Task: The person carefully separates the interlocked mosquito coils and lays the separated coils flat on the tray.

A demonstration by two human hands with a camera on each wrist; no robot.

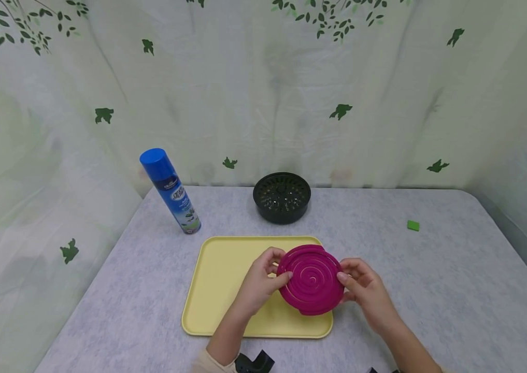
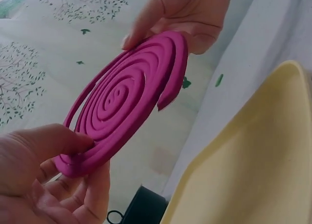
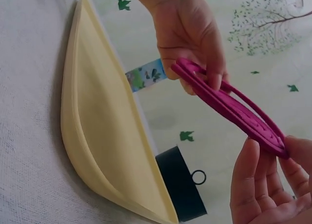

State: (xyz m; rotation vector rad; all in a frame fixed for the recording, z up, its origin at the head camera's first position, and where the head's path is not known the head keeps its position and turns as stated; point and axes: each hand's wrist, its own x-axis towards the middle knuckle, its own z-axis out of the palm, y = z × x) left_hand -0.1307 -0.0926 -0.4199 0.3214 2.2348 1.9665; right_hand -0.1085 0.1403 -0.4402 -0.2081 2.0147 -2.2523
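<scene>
Above yellow tray [image 1: 212, 290], left fingers [image 1: 283, 281] and right fingers [image 1: 355, 266] pinching magenta disc [image 1: 312, 280], blue can [image 1: 167, 184], label [image 1: 178, 194] unreadable

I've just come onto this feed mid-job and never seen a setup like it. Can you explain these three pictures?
Happy to. There is no machine here: these are a person's bare left hand and right hand. The wide picture looks forward and down from the person's head; the two tilted close-ups come from the left and right wrists.

Both hands hold a flat pink spiral coil by opposite edges, raised above the table. On the table, a yellow tray lies in front, a blue spray can stands at back left, a black round dish at back centre, and a small green piece lies toward the right.
</scene>
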